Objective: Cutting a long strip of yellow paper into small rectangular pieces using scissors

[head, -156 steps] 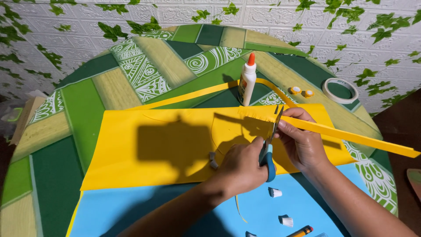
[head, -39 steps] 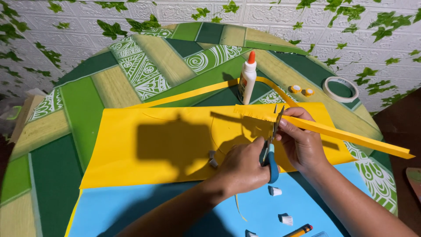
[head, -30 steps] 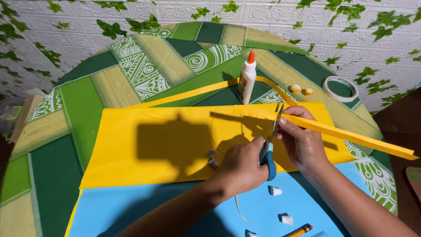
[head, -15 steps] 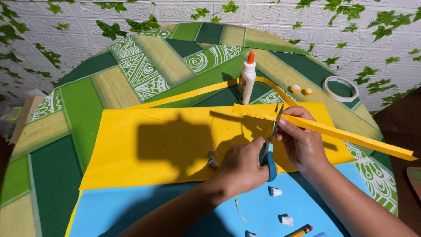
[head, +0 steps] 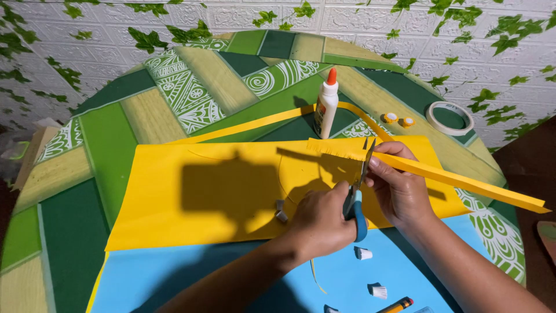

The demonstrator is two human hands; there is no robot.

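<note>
Left hand (head: 322, 220) is clenched round the blue handles of the scissors (head: 357, 191), blades pointing far, slightly parted at the tips, cutting into the fringed edge of a yellow paper strip (head: 457, 182). Right hand (head: 399, 188) pinches that strip just right of the blades, thumb on top; the strip runs off to the right past the table edge.

All this sits over a big yellow sheet (head: 231, 191) lying mid-table, with a blue sheet (head: 191, 278) nearer, partly under it. Glue bottle (head: 326, 104) with orange cap stands upright just beyond the yellow sheet. A second thin yellow strip (head: 255, 123) curves behind it. Tape roll (head: 450, 118) far right, two small yellow-orange bits (head: 399, 119) beside it. Small rolled paper pieces (head: 364, 253) on the blue sheet near the wrists. Green patterned tablecloth (head: 87, 145) underneath.
</note>
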